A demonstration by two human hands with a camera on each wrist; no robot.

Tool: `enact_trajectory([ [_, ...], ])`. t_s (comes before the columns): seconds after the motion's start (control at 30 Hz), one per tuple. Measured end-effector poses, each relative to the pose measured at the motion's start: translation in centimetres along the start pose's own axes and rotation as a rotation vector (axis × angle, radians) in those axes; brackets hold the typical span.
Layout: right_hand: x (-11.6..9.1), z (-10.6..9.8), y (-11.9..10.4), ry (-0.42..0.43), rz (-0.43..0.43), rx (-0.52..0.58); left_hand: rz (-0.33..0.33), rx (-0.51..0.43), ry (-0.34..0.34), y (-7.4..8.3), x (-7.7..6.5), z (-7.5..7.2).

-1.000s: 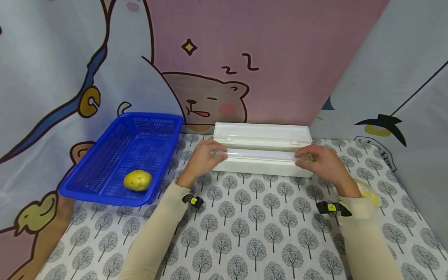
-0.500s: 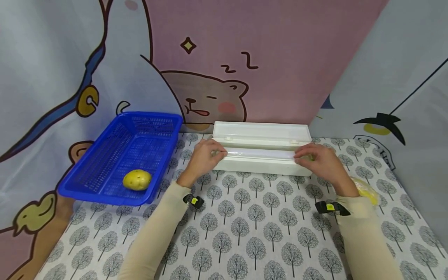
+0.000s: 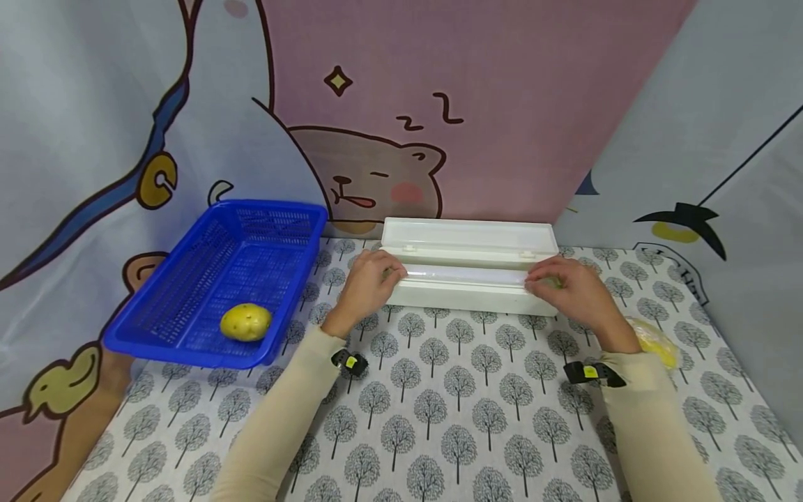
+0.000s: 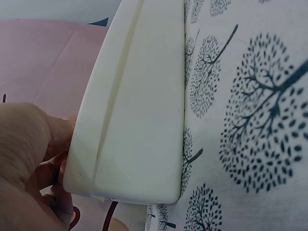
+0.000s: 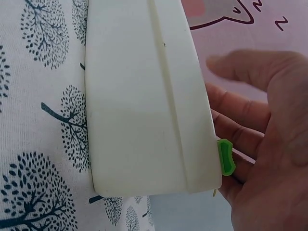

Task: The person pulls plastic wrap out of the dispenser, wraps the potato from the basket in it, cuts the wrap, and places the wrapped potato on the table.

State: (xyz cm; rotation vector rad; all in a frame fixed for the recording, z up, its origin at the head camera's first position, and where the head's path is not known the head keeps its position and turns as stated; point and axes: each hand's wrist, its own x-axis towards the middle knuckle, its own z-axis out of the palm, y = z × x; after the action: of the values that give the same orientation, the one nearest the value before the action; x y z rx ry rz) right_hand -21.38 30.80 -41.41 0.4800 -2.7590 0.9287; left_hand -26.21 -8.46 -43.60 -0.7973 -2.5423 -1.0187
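A long white plastic wrap dispenser [image 3: 464, 298] stands with its lid [image 3: 470, 237] raised at the back. Inside lies a pale, shiny roll of plastic wrap [image 3: 464, 275]. At its left end my left hand [image 3: 366, 284] pinches the wrap between thumb and fingers. My right hand [image 3: 574, 289] does the same at the right end, thumb and forefinger meeting over the front rim. A green slider [image 5: 226, 157] pokes out by the right fingers in the right wrist view. From the left wrist, the dispenser's front wall [image 4: 139, 110] hides the left fingertips.
A blue plastic basket [image 3: 219, 359] sits at the left, with a yellow potato [image 3: 245, 322] in it. Partly behind the right wrist lies a yellow item in clear wrap [image 3: 655, 341]. A tree-print cloth [image 3: 461, 425] covers the table; a cartoon curtain [image 3: 502, 111] hangs behind.
The left hand has shifted a little to the right along the dispenser. The right hand's fingertips have drawn slightly inward. Dispenser and basket stay put.
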Motion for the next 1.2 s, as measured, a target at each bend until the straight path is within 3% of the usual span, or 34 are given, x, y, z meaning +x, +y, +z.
enact_trajectory([
  [0.23,0.1,0.0,-0.2,-0.020,-0.005,-0.029,-0.026,-0.015,0.036,0.2,0.0,0.2],
  [0.8,0.5,-0.1,-0.3,0.026,-0.044,-0.076,-0.075,-0.056,0.103,0.9,0.5,0.0],
  [1.2,0.6,0.2,-0.2,0.083,0.015,-0.118,-0.082,-0.087,0.111,1.2,0.6,-0.3],
])
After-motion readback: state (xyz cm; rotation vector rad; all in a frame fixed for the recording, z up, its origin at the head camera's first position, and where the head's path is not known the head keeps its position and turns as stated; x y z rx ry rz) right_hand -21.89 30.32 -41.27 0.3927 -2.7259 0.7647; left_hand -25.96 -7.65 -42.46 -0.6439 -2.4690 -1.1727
